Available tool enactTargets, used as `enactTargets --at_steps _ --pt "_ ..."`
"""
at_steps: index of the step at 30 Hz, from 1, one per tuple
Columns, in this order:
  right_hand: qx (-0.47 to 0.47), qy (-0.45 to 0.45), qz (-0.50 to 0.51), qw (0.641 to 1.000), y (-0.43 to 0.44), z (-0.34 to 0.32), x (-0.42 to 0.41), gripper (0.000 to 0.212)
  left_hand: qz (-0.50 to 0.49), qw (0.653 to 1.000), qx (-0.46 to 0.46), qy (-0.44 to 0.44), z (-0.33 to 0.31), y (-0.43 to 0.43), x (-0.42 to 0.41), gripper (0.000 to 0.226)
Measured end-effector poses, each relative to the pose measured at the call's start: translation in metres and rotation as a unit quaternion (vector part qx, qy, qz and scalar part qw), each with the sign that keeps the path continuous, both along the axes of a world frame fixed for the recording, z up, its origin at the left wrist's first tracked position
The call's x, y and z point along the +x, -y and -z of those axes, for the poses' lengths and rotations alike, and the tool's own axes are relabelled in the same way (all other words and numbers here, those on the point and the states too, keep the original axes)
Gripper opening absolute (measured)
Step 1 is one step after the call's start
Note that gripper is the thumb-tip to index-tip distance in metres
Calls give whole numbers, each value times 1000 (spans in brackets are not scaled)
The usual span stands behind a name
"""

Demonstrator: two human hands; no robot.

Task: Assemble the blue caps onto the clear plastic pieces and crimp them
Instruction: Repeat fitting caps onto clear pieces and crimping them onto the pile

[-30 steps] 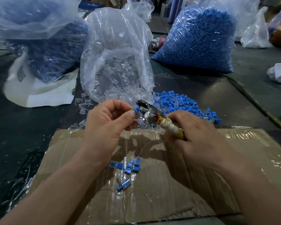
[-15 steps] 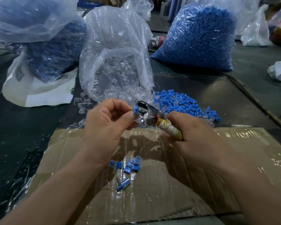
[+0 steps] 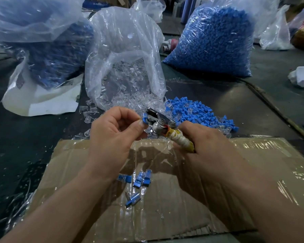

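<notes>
Blue cap [image 3: 144, 118] was pinched between the thumb and forefinger of the left hand [image 3: 112, 135], with the other fingers curled in toward the palm. The cap was held up above the far edge of the cardboard sheet [image 3: 244, 172] and touched the shiny metal head of the crimping tool [image 3: 157, 122]. Whether the cap sat on a clear piece could not be told.

The right hand [image 3: 211, 151] was wrapped round the tool's handle, which was bound in yellowish-white tape, and it pointed the head up and left toward the cap. How the tool's jaws stood on the cap was not plain.

On the cardboard below the hands lay a small cluster of capped pieces [image 3: 141, 179], one of them a little nearer the person than the rest.

Beyond the hands, a heap of loose blue caps [image 3: 191, 111] lay on the dark table [image 3: 226, 95], just right of an open clear bag [image 3: 126, 50] that spilled clear plastic pieces [image 3: 130, 85]. A few clear pieces lay scattered to the left of the bag's mouth.

Further back on the right stood a full bag of blue caps [image 3: 214, 41]. Another bag of blue parts [image 3: 51, 55] sat at the far left on a white sheet [image 3: 42, 102].
</notes>
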State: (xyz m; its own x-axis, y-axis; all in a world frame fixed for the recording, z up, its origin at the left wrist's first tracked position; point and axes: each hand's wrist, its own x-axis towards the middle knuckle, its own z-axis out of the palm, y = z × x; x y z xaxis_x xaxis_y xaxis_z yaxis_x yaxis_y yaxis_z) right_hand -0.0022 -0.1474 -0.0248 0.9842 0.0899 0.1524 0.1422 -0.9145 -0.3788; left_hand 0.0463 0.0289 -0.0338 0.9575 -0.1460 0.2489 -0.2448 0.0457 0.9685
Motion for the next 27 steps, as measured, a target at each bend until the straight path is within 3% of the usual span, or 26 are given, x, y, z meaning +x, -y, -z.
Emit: enactTargets --at_steps 6,8,10,14,17,20,23,25,27 --pt "-26 -57 -3 998 21 -5 2 22 -41 996 -41 -64 -1 -5 5 15" --pt "-41 -93 -6 995 28 -6 2 26 -4 994 -63 -88 -4 -8 5 7" --pt "-56 -115 -11 992 27 -6 3 29 96 987 -60 -111 -7 -11 3 9" --pt "-91 -121 -29 988 20 -1 5 42 312 938 113 -96 -9 -9 -5 15" --pt "-98 -123 -19 987 20 1 6 53 310 922 230 -21 -3 -3 -4 15" --pt "-98 -159 -22 982 23 0 7 74 318 917 240 -8 1 -4 -2 8" --pt "-44 -171 -22 984 22 -7 5 88 327 912 246 1 6 -6 -1 25" --pt "-4 -135 -2 991 23 -10 4 72 312 920 238 -1 5 -5 -3 31" --pt "33 -60 46 997 27 -9 5 28 261 944 201 -34 2 -5 -3 32"
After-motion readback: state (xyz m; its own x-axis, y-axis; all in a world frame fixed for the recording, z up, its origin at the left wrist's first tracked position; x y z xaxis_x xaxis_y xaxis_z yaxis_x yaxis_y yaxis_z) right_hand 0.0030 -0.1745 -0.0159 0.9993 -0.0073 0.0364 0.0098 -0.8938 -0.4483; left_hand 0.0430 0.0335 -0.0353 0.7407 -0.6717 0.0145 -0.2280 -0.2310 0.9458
